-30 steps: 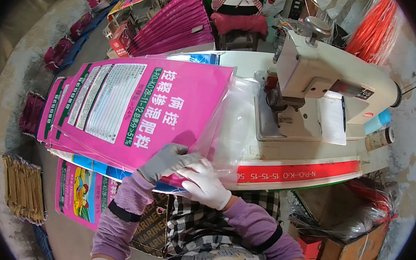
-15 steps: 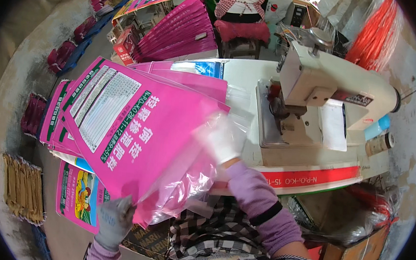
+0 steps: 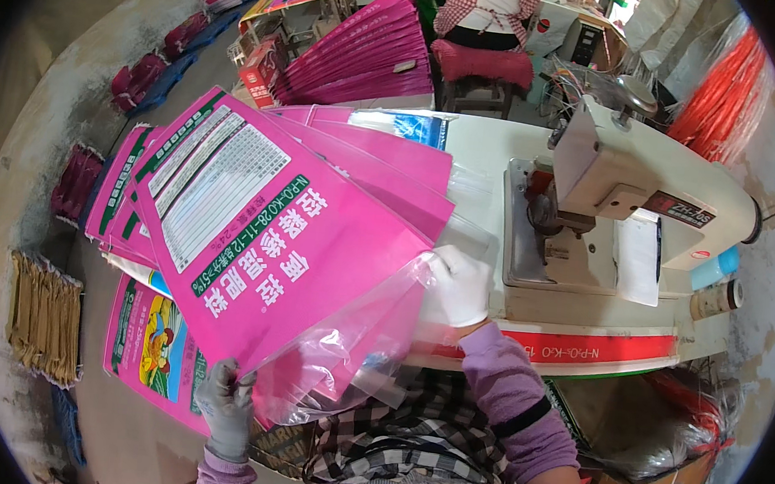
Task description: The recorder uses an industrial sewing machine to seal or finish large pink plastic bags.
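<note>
A large pink printed plastic sack [image 3: 334,229] lies slantwise over a fanned stack of similar sacks, with a clear plastic liner [image 3: 329,351] sticking out of its near end. In a grey glove, my left hand [image 3: 227,409] is closed on the sack's near left corner. My right hand [image 3: 459,287], in a white glove, has its fingers bent and pressed together at the sack's right corner, pinching the edge of the clear liner there. Beneath, another pink sack with a coloured picture [image 3: 159,347] hangs toward the floor.
To the right a cream sewing machine [image 3: 634,170] stands on the white table [image 3: 573,307], beside a thread spool [image 3: 716,300]. Past the table are folded magenta sacks [image 3: 361,53] and a person on a red-cushioned stool [image 3: 483,63]. Bundles of brown sacks [image 3: 44,320] lie along the left wall.
My right hand, blurred before, has come nearer me and slightly right to the sack's corner. The liner is drawn out flatter between my hands. My left hand keeps its corner. The view has shifted.
</note>
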### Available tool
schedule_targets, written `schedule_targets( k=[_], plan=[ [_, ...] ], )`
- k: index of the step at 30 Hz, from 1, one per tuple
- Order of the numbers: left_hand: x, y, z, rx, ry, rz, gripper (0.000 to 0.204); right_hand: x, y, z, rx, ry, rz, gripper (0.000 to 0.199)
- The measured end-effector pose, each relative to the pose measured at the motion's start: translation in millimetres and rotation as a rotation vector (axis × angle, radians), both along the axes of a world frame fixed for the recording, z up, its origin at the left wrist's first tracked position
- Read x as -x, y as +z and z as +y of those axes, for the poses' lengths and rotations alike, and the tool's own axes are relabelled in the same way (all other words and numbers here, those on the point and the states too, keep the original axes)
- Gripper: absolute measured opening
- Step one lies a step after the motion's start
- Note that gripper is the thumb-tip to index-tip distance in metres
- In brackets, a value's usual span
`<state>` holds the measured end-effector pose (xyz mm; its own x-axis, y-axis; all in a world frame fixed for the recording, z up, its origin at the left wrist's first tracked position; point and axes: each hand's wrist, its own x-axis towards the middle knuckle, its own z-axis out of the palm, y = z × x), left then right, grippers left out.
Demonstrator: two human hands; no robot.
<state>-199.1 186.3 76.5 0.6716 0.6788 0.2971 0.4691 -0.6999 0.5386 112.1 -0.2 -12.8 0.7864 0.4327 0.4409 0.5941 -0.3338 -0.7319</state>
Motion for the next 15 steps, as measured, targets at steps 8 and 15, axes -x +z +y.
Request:
schedule_targets(
  k=[8,15],
  plan=[
    [93,-53,42,-0.291,-0.145,0.14,0.031,-17,52,32,0.173,0.494,-0.803,0.028],
    [-173,105,206,-0.269,0.054,-0.813,0.029,157,123,84,-0.041,0.676,-0.302,0.041]
  ],
)
